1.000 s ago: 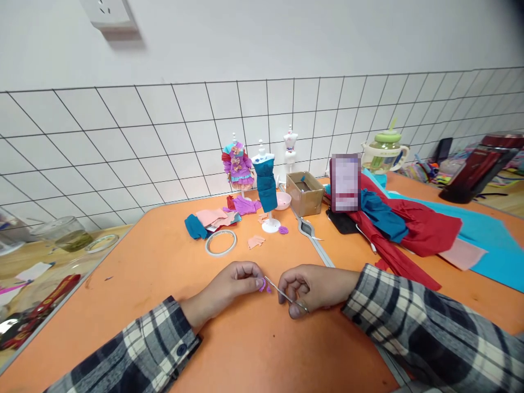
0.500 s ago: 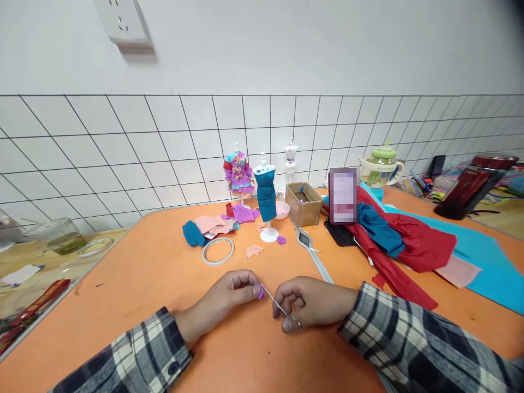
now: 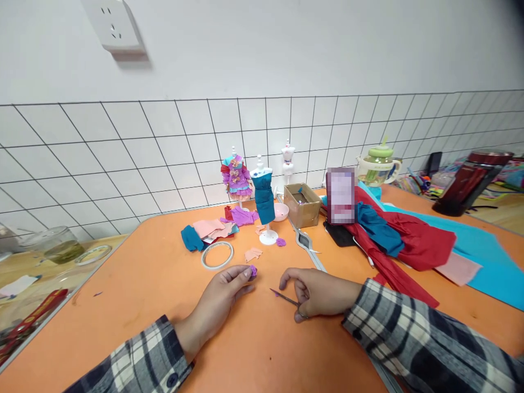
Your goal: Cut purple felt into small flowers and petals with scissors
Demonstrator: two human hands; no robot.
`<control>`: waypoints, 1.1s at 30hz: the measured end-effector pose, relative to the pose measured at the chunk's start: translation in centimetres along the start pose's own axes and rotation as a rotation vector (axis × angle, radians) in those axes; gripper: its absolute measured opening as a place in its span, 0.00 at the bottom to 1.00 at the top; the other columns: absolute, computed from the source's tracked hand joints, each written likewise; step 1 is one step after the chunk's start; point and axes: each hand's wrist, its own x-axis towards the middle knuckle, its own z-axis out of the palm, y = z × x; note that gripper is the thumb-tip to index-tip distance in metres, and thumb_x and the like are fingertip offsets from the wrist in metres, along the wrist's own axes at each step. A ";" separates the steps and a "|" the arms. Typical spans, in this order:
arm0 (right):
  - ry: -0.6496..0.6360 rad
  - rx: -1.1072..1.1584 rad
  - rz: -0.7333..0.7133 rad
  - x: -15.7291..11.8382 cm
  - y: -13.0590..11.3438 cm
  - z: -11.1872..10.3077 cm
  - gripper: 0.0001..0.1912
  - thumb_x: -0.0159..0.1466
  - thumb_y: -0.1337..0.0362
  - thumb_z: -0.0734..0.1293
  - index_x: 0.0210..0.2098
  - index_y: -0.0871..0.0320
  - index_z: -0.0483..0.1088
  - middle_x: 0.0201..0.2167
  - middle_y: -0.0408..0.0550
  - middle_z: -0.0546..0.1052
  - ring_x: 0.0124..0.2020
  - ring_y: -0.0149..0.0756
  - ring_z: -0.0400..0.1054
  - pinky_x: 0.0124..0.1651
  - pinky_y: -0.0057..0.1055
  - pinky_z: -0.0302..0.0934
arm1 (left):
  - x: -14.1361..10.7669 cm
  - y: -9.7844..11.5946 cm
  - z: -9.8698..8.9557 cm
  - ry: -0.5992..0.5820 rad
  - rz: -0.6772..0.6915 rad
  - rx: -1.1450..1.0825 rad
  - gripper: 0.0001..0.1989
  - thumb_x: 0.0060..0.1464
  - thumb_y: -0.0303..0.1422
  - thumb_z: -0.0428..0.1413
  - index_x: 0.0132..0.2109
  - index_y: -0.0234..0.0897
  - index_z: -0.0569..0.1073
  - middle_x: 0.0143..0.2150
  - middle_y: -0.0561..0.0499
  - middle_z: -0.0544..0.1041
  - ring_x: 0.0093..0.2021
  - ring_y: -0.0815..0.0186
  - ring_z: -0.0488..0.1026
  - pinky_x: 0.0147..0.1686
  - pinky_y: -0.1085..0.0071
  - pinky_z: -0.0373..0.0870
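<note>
Between the thumb and fingers of my left hand (image 3: 223,295) is a small purple paper piece (image 3: 253,271). My right hand (image 3: 313,292) holds small scissors (image 3: 286,298), their tips pointing left and apart from the purple piece. Beyond my hands stands a small mannequin wrapped in teal material (image 3: 265,204) on a white base. A second purple piece (image 3: 280,242) lies beside that base, and pink scraps (image 3: 253,254) lie in front of it. The tape roll (image 3: 217,255) rests left of the scraps.
Behind are a dressed mannequin (image 3: 236,177), a white mannequin (image 3: 287,158), a pink bowl (image 3: 280,211) and a cardboard box (image 3: 303,205). A phone (image 3: 341,195), red paper (image 3: 426,240), a teapot (image 3: 379,165) and a dark red flask (image 3: 470,183) stand or lie to the right.
My left hand has moved up and slightly left with the purple piece. My right hand has shifted right and up with the scissors, so their tips are now away from the piece.
</note>
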 end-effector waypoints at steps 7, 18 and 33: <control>0.048 -0.034 0.067 -0.2 -0.8 1.1 0.23 0.43 0.62 0.77 0.38 0.56 0.70 0.23 0.37 0.72 0.24 0.29 0.65 0.23 0.24 0.52 | 0.2 -0.3 -0.3 -0.037 0.033 0.141 0.18 0.46 0.38 0.66 0.45 0.37 0.78 0.46 0.46 0.78 0.47 0.60 0.71 0.49 0.66 0.65; -0.086 0.601 0.033 0.3 -2.1 3.2 0.21 0.47 0.55 0.76 0.34 0.60 0.69 0.20 0.36 0.70 0.13 0.20 0.57 0.12 0.19 0.48 | -0.4 -0.6 0.0 -0.219 0.120 0.339 0.47 0.46 0.31 0.65 0.68 0.41 0.51 0.40 0.47 0.76 0.42 0.61 0.73 0.43 0.65 0.67; 0.411 -0.219 0.006 0.1 -0.4 1.1 0.07 0.51 0.69 0.70 0.30 0.56 0.68 0.24 0.38 0.73 0.27 0.30 0.65 0.26 0.25 0.51 | -1.2 0.5 1.1 -0.083 0.057 0.431 0.52 0.47 0.34 0.65 0.70 0.41 0.42 0.29 0.53 0.81 0.35 0.63 0.77 0.40 0.69 0.67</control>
